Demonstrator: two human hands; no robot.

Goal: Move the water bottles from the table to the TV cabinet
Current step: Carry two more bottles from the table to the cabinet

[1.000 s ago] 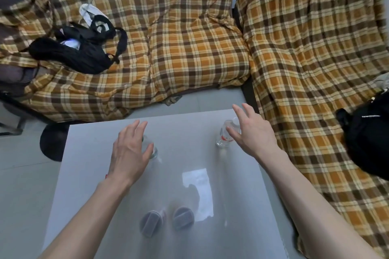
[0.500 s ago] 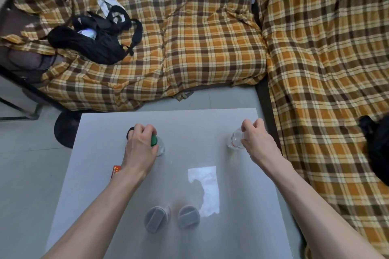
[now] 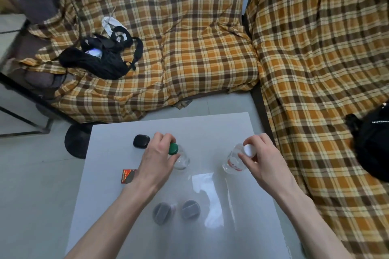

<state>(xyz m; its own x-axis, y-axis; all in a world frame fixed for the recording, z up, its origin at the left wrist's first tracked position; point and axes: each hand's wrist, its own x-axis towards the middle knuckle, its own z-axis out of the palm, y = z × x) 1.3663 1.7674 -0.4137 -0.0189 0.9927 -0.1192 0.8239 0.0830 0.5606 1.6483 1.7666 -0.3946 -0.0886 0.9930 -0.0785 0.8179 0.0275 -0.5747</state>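
On the grey table (image 3: 227, 126) stand two clear water bottles. My left hand (image 3: 156, 160) grips the neck of the green-capped bottle (image 3: 179, 156) from the left. My right hand (image 3: 264, 162) grips the neck of the white-capped bottle (image 3: 235, 159), which has a red and white label and leans toward that hand. Nearer to me on the table stand two more bottles with grey caps (image 3: 162, 212) (image 3: 190, 209), seen from above. The TV cabinet is not in view.
A small black case (image 3: 141, 141) and a red box (image 3: 127, 175) lie on the table's left part. Plaid-covered sofas (image 3: 202, 48) wrap the far and right sides, with black bags (image 3: 99, 59) (image 3: 372, 149) on them. A dark round base (image 3: 76, 143) stands left of the table.
Both hands came down from hovering open and closed round the bottle necks. The white-capped bottle has tilted toward my right hand. The view has pulled back and shifted.
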